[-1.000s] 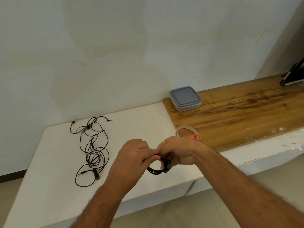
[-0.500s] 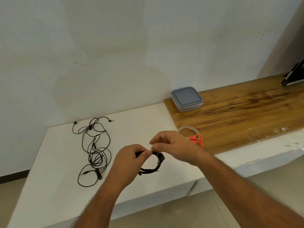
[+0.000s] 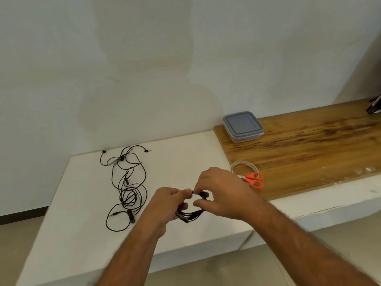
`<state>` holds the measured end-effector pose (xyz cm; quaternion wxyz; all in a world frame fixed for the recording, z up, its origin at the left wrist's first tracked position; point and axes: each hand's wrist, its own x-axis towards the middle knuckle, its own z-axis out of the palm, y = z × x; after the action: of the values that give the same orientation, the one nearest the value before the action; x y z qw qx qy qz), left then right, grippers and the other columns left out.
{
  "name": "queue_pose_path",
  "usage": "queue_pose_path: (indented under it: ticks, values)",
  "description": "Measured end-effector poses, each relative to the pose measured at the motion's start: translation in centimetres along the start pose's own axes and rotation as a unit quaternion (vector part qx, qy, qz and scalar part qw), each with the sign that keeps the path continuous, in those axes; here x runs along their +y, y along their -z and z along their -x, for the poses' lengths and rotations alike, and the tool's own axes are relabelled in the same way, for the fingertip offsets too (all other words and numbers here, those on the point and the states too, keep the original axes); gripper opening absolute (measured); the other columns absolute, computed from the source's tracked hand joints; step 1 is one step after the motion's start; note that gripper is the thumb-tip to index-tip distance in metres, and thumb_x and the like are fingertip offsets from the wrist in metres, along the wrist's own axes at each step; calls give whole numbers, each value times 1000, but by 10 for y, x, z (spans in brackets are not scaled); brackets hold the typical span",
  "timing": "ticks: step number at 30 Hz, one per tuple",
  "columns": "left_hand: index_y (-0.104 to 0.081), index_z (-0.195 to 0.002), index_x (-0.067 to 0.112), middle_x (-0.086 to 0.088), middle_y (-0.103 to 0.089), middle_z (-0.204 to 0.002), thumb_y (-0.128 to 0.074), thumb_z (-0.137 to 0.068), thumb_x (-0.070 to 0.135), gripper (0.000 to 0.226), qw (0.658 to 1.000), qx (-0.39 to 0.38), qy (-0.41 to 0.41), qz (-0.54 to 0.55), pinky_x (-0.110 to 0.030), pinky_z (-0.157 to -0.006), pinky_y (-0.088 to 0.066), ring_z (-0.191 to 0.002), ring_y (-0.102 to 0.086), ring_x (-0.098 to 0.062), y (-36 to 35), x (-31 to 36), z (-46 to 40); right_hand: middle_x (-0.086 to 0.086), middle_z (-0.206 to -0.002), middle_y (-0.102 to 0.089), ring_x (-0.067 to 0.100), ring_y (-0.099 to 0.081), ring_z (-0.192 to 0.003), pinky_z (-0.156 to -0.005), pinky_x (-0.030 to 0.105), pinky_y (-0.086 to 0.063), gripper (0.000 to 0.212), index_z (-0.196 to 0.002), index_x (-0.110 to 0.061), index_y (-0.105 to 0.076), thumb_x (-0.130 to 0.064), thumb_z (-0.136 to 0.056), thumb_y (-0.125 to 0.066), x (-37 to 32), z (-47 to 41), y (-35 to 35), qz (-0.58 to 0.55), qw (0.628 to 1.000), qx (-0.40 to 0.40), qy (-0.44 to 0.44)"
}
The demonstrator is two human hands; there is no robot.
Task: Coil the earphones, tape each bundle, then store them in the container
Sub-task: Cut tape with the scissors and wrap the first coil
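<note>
A coiled black earphone bundle (image 3: 192, 215) hangs between both hands just above the white counter (image 3: 82, 234). My left hand (image 3: 167, 205) pinches the coil's left side and top. My right hand (image 3: 220, 190) pinches the coil at its top and right side with thumb and fingers. Several loose black earphones (image 3: 127, 186) lie tangled on the counter to the left. A clear tape roll (image 3: 243, 165) and orange-handled scissors (image 3: 254, 179) lie just behind my right hand. The lidded clear container (image 3: 243, 126) sits at the back on the wooden board (image 3: 309, 153).
A wall runs close behind the counter. A dark object (image 3: 374, 106) leans at the far right of the wooden board. The counter's front edge drops to a tiled floor (image 3: 206, 271) below my forearms.
The hands have parted slightly, so the coil shows as an open loop. My right hand shifted its pinch along the coil's right side while the left kept its hold.
</note>
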<state>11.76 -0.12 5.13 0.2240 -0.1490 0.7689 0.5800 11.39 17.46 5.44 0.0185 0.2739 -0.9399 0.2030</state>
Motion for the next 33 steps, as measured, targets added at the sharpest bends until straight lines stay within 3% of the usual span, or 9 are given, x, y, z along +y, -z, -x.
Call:
queue_pose_path:
  ticks: [6,12,16,20,22,25,29,33]
  values:
    - [-72,-86,7,2,-52,-58,-67,-88,21,15,994,-33,54,84,-35,-72,-53,-64,-61,-11,2,3,3,-7,-84,-62,16,-53,-80,-67,32,-43,24,-93,-23,-66,-37,-76,-75,-6,-4,-5,72,996,31,50]
    - [-71,-85,5,1,-50,-56,-67,-88,17,13,990,-38,73,115,-37,-71,-55,-57,-59,-11,4,5,3,-7,-93,-62,15,-52,-84,-75,32,-43,30,-103,-25,-63,-40,-78,-72,-8,-4,-1,82,995,9,58]
    - [-71,-84,6,2,-47,-55,-65,-89,18,14,984,-49,91,146,-43,-78,-54,-54,-56,-10,6,5,3,-6,-89,-63,17,-56,-80,-69,33,-44,25,-99,-24,-65,-30,-77,-74,-8,-3,-3,88,994,15,68]
    - [-72,-84,9,4,-47,-55,-66,-89,20,14,981,-63,94,158,-38,-72,-53,-54,-56,-9,8,6,3,-7,-80,-62,17,-57,-70,-61,31,-43,7,-86,-24,-67,-30,-82,-64,-7,-3,-5,74,993,54,75]
    - [-70,-79,10,4,-47,-55,-67,-89,20,14,983,-62,87,151,-37,-71,-53,-54,-57,-9,7,6,3,-8,-76,-61,16,-56,-67,-59,32,-43,19,-81,-24,-66,-33,-88,-52,-7,-3,-4,65,993,67,73]
    - [-70,-78,11,4,-49,-55,-68,-89,20,14,989,-52,62,121,-35,-68,-53,-59,-58,-9,6,5,2,-9,-73,-61,13,-55,-68,-63,35,-47,29,-80,-24,-66,-38,-93,-43,-6,-3,-2,26,997,61,44]
    - [-76,-81,12,6,-50,-54,-71,-86,24,14,996,-32,22,74,-32,-69,-51,-64,-60,-9,5,3,1,-13,-79,-66,7,-60,-76,-70,31,-50,19,-84,-25,-70,-36,-93,-57,-4,1,-1,-84,994,65,-24]
    - [-78,-79,16,8,-56,-56,-71,-86,26,13,998,-32,0,56,-33,-75,-51,-64,-60,-7,3,4,2,-12,-76,-69,6,-64,-78,-75,33,-54,11,-79,-24,-73,-29,-87,-67,-1,2,-2,-217,966,80,-113]
